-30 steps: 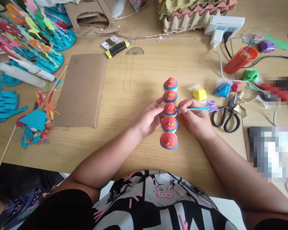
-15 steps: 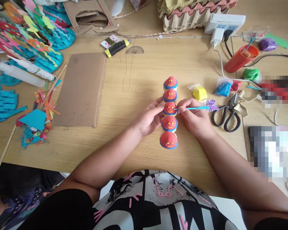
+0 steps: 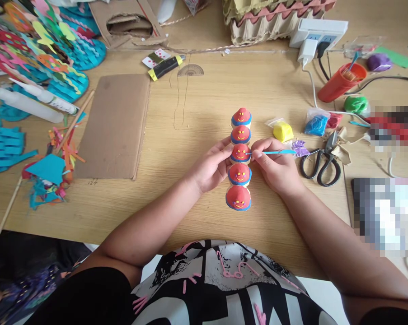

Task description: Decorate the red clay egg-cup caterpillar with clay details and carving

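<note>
My left hand (image 3: 214, 164) grips the left side of an egg-carton strip (image 3: 239, 174), thumb near its middle bump. The strip has several red clay-covered bumps in a row, each with a blue rim and a yellow smiling face. Between thumb and fingers of my right hand (image 3: 274, 168) is a thin blue clay modelling tool (image 3: 280, 152). Its tip meets the right side of the middle face. A bag of yellow clay (image 3: 283, 131) and a small purple packet (image 3: 300, 148) lie just beyond my right hand, with black-handled scissors (image 3: 322, 162) to its right.
At the left are a cardboard sheet (image 3: 112, 126), paper scraps (image 3: 49, 180) and glue bottles (image 3: 27, 104). Egg trays (image 3: 271, 22) and a power strip (image 3: 321, 34) stand at the back. A red cup (image 3: 339, 83) leans at the right near bags of blue clay (image 3: 316, 124) and green clay (image 3: 356, 104).
Almost nothing differs. The strip's near end has shifted very slightly left, while both hands keep their places and the tool tip stays at the middle face.
</note>
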A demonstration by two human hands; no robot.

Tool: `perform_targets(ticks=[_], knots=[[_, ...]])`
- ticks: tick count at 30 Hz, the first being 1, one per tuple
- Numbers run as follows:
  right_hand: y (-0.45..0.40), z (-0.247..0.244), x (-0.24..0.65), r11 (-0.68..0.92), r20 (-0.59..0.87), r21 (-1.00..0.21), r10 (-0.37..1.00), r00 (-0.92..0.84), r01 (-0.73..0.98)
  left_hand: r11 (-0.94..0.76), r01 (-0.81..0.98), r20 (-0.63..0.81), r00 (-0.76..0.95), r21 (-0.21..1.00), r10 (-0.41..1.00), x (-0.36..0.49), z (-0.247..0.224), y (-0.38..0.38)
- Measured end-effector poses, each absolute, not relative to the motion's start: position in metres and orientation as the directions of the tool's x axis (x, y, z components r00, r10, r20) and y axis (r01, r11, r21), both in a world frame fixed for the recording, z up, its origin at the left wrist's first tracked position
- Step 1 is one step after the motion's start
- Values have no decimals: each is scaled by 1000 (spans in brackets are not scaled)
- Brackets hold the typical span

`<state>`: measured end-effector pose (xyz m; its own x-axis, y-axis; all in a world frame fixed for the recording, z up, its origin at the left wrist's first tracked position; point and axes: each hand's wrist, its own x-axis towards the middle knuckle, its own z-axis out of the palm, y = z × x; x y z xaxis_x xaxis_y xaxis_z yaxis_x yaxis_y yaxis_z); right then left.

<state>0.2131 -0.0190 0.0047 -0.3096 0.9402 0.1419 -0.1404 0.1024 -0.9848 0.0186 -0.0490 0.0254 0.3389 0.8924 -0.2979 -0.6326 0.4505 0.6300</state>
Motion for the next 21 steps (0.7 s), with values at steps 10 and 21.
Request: perform_targets(ticks=[10, 21], knots=[[-18, 3, 215, 88, 136, -984, 935, -329, -157, 439, -634, -283, 337, 636, 898, 20, 26, -49], [-20, 6, 213, 82, 138, -980, 938, -318, -182, 438, -649, -287, 331, 623, 899, 20, 27, -48]])
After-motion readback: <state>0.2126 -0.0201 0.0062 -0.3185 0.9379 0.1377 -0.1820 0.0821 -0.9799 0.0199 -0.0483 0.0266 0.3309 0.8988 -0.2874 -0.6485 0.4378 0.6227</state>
